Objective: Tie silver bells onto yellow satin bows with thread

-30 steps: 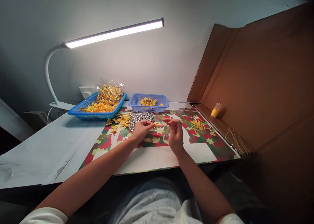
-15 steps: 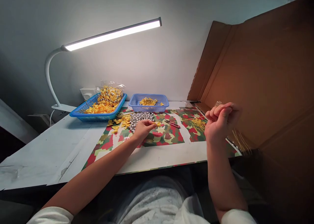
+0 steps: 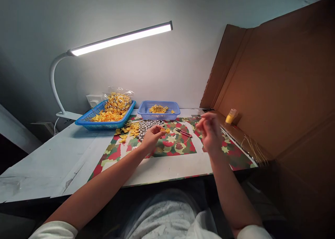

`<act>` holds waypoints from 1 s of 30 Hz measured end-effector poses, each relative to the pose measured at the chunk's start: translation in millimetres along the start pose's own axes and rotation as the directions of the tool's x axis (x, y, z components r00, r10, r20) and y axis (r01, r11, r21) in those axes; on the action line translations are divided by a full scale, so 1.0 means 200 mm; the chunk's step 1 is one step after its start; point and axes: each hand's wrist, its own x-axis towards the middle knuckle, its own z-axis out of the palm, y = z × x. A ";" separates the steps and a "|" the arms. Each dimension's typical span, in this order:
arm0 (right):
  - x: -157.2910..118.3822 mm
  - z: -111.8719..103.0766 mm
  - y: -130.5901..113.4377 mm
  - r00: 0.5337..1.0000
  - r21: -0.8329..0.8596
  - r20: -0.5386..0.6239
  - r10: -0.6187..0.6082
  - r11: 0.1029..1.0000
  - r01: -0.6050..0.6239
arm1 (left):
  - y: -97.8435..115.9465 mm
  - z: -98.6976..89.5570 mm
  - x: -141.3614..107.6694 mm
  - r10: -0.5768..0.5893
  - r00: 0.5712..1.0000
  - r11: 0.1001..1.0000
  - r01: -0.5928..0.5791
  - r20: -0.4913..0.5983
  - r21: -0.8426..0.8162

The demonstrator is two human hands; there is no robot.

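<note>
My left hand (image 3: 151,138) pinches a small yellow ribbon bow (image 3: 166,130) just above the patterned mat (image 3: 180,147). To the right, my right hand (image 3: 210,132) is raised over the mat, smeared by motion. Its fingers look curled together, and what they hold, if anything, I cannot make out. Beside my left hand lies a heap of small silver bells (image 3: 147,126). Several loose yellow bows (image 3: 134,130) lie left of the bells. Thread snips (image 3: 184,133) with red handles rest between my two hands.
A blue basket (image 3: 104,126) heaped with yellow bows stands at the back left, and a smaller blue basket (image 3: 158,115) holds yellow pieces. A desk lamp (image 3: 123,38) shines overhead. Cardboard (image 3: 272,82) walls the right side, near a yellow-filled bottle (image 3: 230,116) and yellow strands (image 3: 255,149).
My right hand has moved left and slightly down from beside the cardboard, uncovering the yellow-filled bottle. My left hand keeps its pinch on the bow in nearly the same place.
</note>
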 end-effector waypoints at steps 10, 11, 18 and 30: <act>-0.05 0.03 0.26 0.907 0.095 -0.118 0.404 0.914 -0.395 | -0.01 -0.01 -0.02 -0.123 0.982 0.991 0.130 0.140 -0.045; -0.02 -0.01 0.25 0.889 0.151 -0.224 0.400 0.915 -0.374 | -0.01 -0.01 -0.02 -0.134 0.981 0.989 0.141 0.142 -0.042; -0.01 -0.15 0.16 0.910 0.140 -0.303 0.282 0.958 -0.250 | 0.00 0.00 -0.02 -0.220 0.967 0.975 0.223 0.131 -0.004; -0.33 0.19 0.26 0.834 -0.569 0.271 0.481 0.779 -0.265 | 0.01 0.00 -0.04 -0.193 0.977 0.981 0.194 0.095 -0.007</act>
